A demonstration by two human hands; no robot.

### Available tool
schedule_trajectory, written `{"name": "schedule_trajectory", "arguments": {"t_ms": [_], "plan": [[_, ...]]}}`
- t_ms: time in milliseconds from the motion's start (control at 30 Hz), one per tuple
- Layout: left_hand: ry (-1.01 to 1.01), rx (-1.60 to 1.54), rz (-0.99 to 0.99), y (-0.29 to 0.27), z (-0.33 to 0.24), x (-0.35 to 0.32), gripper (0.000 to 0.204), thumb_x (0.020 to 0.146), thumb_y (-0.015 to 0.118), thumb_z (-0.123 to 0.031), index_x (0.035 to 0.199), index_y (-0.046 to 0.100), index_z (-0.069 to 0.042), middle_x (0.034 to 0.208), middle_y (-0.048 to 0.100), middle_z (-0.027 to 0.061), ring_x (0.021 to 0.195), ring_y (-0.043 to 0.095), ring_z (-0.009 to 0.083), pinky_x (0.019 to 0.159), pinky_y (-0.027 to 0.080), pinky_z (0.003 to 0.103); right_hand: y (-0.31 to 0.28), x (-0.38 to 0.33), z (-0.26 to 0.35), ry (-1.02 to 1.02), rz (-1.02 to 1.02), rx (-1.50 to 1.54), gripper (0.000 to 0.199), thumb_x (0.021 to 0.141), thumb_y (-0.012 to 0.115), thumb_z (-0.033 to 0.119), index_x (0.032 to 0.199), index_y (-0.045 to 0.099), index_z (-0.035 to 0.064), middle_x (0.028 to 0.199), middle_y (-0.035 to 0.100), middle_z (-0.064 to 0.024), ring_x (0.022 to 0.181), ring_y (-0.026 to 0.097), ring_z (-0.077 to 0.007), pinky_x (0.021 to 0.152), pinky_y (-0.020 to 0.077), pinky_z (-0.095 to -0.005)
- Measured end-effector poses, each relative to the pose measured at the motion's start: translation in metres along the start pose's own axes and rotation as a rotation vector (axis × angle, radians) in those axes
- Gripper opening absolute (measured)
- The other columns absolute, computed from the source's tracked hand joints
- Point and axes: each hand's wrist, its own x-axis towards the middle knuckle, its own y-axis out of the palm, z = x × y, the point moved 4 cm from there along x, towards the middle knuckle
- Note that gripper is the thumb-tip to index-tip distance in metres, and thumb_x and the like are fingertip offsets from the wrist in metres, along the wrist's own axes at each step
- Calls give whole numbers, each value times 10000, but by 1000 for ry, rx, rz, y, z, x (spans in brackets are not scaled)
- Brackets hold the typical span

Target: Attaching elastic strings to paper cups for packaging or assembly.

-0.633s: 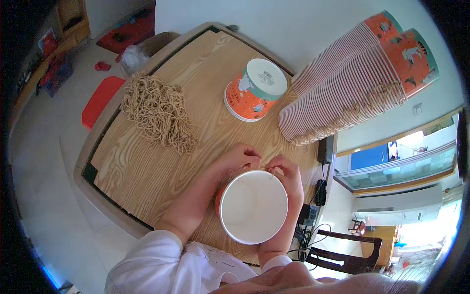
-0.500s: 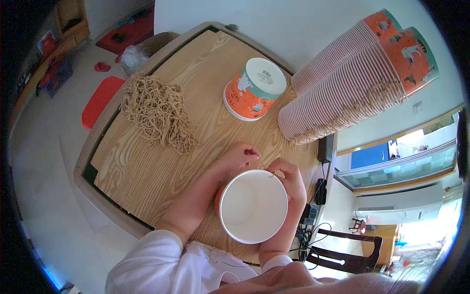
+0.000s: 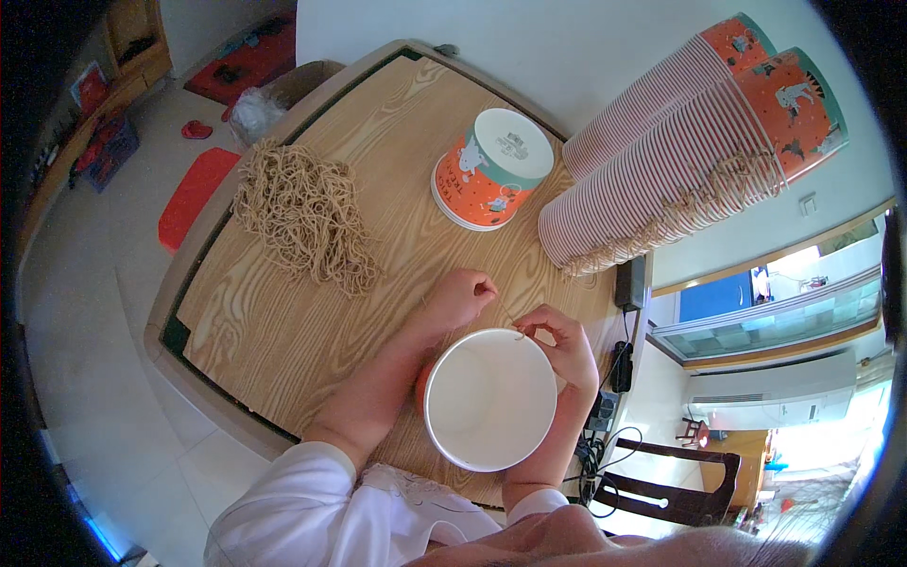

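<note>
Right hand (image 3: 564,352) at rim of tub (image 3: 491,399)

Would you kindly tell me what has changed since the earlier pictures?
The left hand has drawn away from the right hand, toward the upper left; whether it let go of anything, I cannot tell. The right hand stays at the rim of the bucket. The bucket, string pile, upturned bucket and stacks stayed put.

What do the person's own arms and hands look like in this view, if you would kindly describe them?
The left hand and right hand are bare, with no gloves or rings visible. The white sleeves look short and loose, leaving the forearms uncovered; no watch or bracelet shows.
</note>
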Motion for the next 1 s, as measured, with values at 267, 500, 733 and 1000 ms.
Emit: {"name": "schedule_trajectory", "arguments": {"t_ms": [267,500,733,1000], "plan": [[189,297,-252,4,6,3,103,764,650,-88,820,661,-3,764,638,158,698,637,270,643,495,362,4,3,0,6,-52,-53,200,717,722,10,904,652,-5,853,624,-42,816,580,-119,737,472,-246],[249,355,-177,7,-1,3,103,752,674,-107,809,671,-20,748,620,149,684,630,280,633,492,369,3,4,8,-45,4,-99,128,717,685,-44,833,668,5,838,626,-58,799,601,-170,726,471,-259],[233,357,-224,6,4,5,82,732,680,-120,762,676,-44,754,629,142,699,624,301,642,494,387,-4,-6,15,-82,116,-5,165,732,657,-64,881,684,1,842,624,-73,823,601,-186,730,468,-278],[266,267,-154,3,14,4,100,778,668,-118,832,679,-35,768,651,91,636,619,224,601,495,343,1,-9,44,-212,-95,-102,285,748,669,-27,1030,653,12,872,627,-75,830,601,-198,763,468,-286]]}}
